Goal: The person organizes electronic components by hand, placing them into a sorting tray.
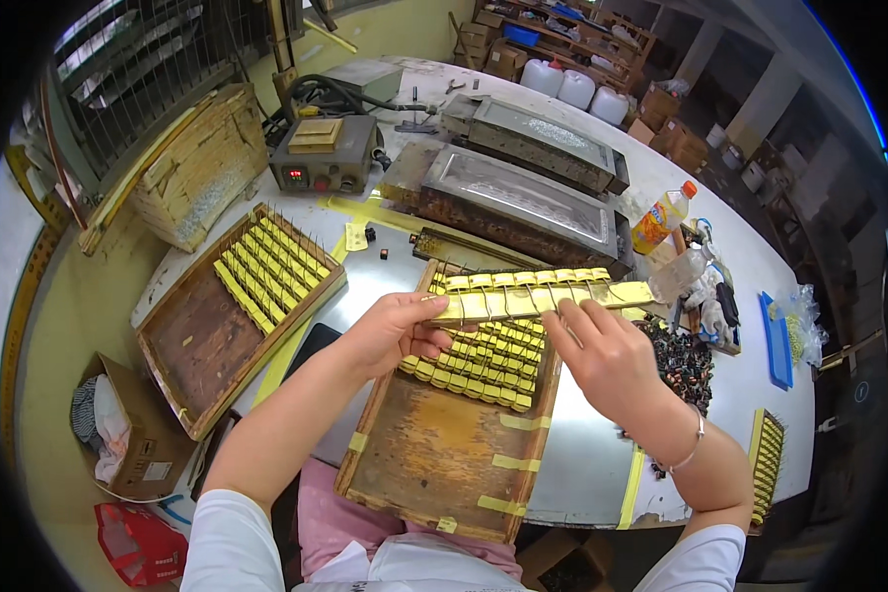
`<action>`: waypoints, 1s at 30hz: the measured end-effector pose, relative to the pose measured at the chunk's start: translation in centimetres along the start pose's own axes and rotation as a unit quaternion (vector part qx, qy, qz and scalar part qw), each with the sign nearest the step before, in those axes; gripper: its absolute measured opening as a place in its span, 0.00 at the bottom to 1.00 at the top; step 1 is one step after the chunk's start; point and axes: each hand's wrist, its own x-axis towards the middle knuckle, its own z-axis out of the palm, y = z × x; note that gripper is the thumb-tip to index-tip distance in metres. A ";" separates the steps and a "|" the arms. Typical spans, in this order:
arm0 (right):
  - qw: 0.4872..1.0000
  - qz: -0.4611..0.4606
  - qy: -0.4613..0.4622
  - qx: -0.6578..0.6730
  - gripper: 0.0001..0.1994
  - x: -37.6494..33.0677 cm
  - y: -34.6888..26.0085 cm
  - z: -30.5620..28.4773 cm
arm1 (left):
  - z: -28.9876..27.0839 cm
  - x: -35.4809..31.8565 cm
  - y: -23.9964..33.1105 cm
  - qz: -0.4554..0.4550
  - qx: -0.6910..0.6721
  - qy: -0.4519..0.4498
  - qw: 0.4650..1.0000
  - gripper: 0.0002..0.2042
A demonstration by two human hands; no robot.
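A long yellow-taped strip (508,301) with thin wires across its face and a row of small yellow-wrapped coils along its far edge is raised over a wooden tray (419,464). My left hand (397,333) is closed round the strip's left end, thumb on top. Against the near edge, right of the middle, my right hand (607,350) has its fingertips pressed together at the wires; whether they pinch a single wire is too small to tell. Rows of yellow-wrapped coils (474,370) lie in the tray's far half, below the strip.
Another wooden tray (192,370) with yellow coil rows stands left. Behind are a control box (324,163) and two metal solder-pot-like troughs (523,192). To the right sit an orange drink bottle (664,219), a heap of small dark parts (683,370) and a blue tray (776,340).
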 end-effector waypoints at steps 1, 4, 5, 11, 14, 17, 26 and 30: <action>0.997 0.029 0.036 0.065 0.13 -0.5 0.8 -0.1 | -0.2 1.0 0.3 0.003 0.008 -0.006 1.000 0.15; 0.977 0.129 0.110 0.131 0.15 -1.3 5.0 1.2 | -1.1 3.5 1.4 0.025 0.098 -0.003 0.995 0.13; 0.974 0.161 0.122 0.098 0.15 -1.9 7.0 2.0 | -0.5 4.5 1.8 0.017 0.112 0.028 0.993 0.13; 0.712 0.464 -0.127 0.512 0.15 -5.1 14.0 8.9 | -1.7 10.5 4.3 0.037 0.228 -0.041 0.972 0.15; 0.637 0.480 -0.138 0.587 0.15 -5.0 15.4 12.0 | -2.1 14.0 6.5 0.062 0.397 -0.031 0.915 0.13; 0.739 0.439 -0.054 0.508 0.13 -3.4 17.3 15.1 | -3.1 18.3 8.8 0.143 0.499 0.018 0.855 0.11; 0.921 0.346 0.063 0.164 0.12 2.1 21.2 22.1 | -4.2 26.8 12.2 0.232 0.736 0.226 0.595 0.14; 0.919 0.367 0.016 0.141 0.12 3.7 21.4 24.1 | -5.6 28.5 11.9 0.214 0.766 0.255 0.550 0.15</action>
